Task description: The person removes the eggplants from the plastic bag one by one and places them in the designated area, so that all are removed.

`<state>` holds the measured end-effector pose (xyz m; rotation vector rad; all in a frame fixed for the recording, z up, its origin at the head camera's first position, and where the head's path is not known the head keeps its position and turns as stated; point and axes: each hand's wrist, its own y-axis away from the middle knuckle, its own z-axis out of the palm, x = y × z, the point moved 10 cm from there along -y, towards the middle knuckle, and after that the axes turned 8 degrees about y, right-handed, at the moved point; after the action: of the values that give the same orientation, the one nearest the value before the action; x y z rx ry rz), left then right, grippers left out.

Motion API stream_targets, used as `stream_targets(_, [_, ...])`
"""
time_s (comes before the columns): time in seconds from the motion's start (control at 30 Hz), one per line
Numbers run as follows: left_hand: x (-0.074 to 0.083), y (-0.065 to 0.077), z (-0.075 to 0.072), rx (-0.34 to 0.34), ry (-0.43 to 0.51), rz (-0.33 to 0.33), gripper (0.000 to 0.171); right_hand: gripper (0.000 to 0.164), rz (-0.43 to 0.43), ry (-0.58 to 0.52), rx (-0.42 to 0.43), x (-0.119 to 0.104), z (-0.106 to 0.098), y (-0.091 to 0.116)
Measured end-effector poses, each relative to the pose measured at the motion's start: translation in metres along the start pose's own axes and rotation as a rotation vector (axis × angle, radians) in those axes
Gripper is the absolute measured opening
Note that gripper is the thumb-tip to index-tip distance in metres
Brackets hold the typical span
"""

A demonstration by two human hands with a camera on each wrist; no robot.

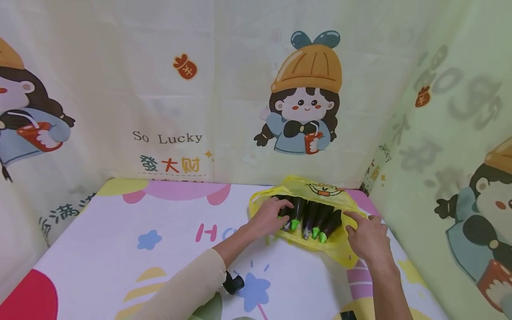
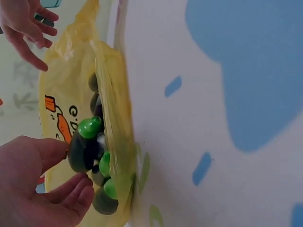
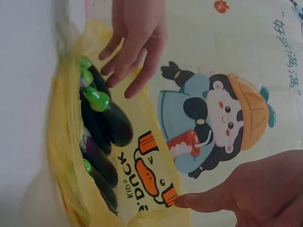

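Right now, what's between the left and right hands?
Several dark eggplants with green ends, in the open yellow bag; the head view shows it.

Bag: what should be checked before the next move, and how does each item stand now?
1. Bag lying on the table: ok.
2. Mouth open: ok; eggplants show inside.
3. Green stem ends facing the opening: ok.
4. Left hand at the eggplants: ok.
5. Left hand touching an eggplant: cannot tell.
6. Right hand holding the rim: cannot tell; it is close beside it.
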<state>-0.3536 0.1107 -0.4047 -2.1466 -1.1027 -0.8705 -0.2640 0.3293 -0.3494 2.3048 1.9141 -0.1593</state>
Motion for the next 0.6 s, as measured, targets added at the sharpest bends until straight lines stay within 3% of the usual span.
stream_targets(0.13, [0.001, -0.009, 0.004, -0.009, -0.021, 0.002, 0.036, 0.048, -0.010, 0.007, -0.012, 0.003, 0.001, -0.003])
stream_targets(0.37, [0.003, -0.023, 0.010, -0.030, -0.020, 0.007, 0.042, 0.046, -0.098, -0.056, -0.010, 0.003, 0.007, -0.011])
stream_targets(0.6, [0.000, -0.035, 0.017, -0.056, -0.012, 0.007, 0.044, 0.048, -0.059, -0.149, -0.061, 0.019, 0.020, -0.021])
